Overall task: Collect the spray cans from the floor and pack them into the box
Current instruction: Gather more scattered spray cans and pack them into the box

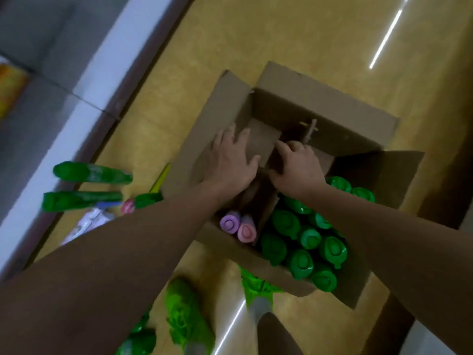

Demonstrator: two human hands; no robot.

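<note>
An open cardboard box (320, 108) stands on the yellow floor. Several green-capped spray cans (304, 242) stand upright in its near right part, and two pink-capped cans (239, 226) stand at its near left. My left hand (230, 160) rests with spread fingers on the box's left wall and flap. My right hand (294, 165) grips a cardboard divider (309, 131) inside the box. Two green cans (89, 185) lie on the floor to the left, and more green cans (184, 313) lie near the bottom.
A pink-capped can (129, 206) and a yellow strip (161, 179) lie left of the box, beside a white wrapper (87, 224). A white-and-grey shelf base (84, 80) runs along the left. My knee (276, 336) shows at the bottom.
</note>
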